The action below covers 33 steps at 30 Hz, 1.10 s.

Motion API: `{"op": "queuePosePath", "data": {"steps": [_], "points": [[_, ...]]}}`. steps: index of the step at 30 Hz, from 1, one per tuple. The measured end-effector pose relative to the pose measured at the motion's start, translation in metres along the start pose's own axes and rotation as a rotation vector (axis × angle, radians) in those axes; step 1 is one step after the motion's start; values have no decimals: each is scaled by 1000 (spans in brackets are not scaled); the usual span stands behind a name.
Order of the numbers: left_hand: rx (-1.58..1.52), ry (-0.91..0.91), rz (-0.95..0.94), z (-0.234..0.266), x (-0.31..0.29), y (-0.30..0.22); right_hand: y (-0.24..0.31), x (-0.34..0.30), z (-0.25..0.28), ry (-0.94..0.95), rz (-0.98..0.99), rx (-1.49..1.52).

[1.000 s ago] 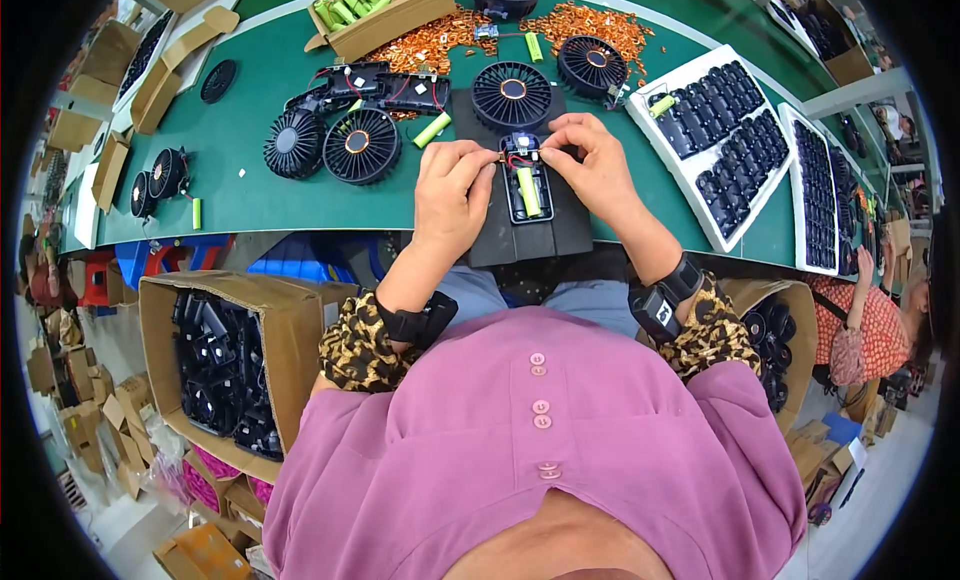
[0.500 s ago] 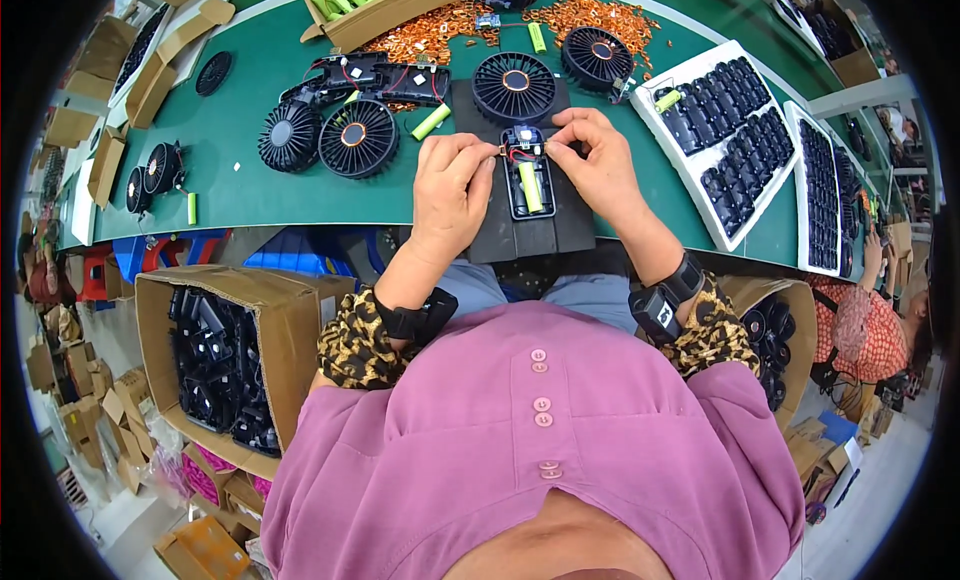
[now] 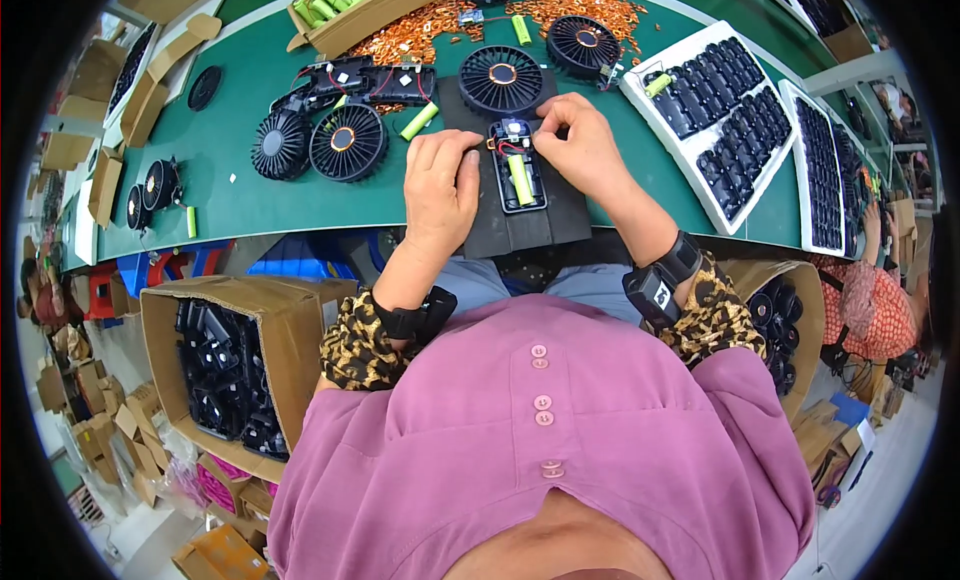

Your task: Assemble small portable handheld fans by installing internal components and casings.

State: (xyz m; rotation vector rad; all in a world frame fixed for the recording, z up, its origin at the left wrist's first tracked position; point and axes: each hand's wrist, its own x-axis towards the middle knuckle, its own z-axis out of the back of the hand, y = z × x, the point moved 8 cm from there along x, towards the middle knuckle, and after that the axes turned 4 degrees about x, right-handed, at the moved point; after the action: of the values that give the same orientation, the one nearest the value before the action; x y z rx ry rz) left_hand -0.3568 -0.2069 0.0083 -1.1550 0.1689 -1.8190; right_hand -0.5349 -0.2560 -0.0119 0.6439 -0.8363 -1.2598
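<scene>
On a dark mat (image 3: 490, 238) in front of me lies a black fan handle shell (image 3: 518, 211), its inside facing up. It holds a green cylindrical battery (image 3: 520, 181), red wires and a small circuit board (image 3: 514, 130) at its top end. The fan head (image 3: 501, 81), a round black grille, adjoins that end. My left hand (image 3: 438, 188) is just left of the shell, fingers bent and thumb a little apart, with nothing visible in it. At the shell's upper right edge, my right hand (image 3: 582, 148) has thumb and forefinger pinched together; whatever is between the tips is hidden.
Other fans (image 3: 348, 140) and black shells (image 3: 400, 83) lie to the left, beside a loose green battery (image 3: 419, 121). Copper-coloured small parts (image 3: 420, 30) are heaped behind, near a carton of batteries (image 3: 375, 18). White trays (image 3: 738, 220) of black parts stand right. Cartons (image 3: 290, 350) flank me.
My left hand has drawn back slightly left from the shell's upper edge, its pinch loosened. My right hand stays at the right edge. The whole view has shifted a little.
</scene>
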Motion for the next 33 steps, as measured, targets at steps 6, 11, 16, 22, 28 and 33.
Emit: {"op": "queuePosePath", "data": {"steps": [6,11,16,22,28,33], "points": [[2,9,-30,16,32,-17,12,-28,23,-162,121,222],[-5,259,-272,-7,117,-90,7,-67,46,-266,213,251],[21,523,-499,-124,179,-130,-8,-91,61,-191,272,216],[384,854,-457,-278,191,-111,-38,-93,63,-246,209,451],[488,884,-490,-323,187,-100,-39,-91,62,-242,245,465],[105,422,-763,-223,209,-156,-57,-90,67,-272,66,744]]}}
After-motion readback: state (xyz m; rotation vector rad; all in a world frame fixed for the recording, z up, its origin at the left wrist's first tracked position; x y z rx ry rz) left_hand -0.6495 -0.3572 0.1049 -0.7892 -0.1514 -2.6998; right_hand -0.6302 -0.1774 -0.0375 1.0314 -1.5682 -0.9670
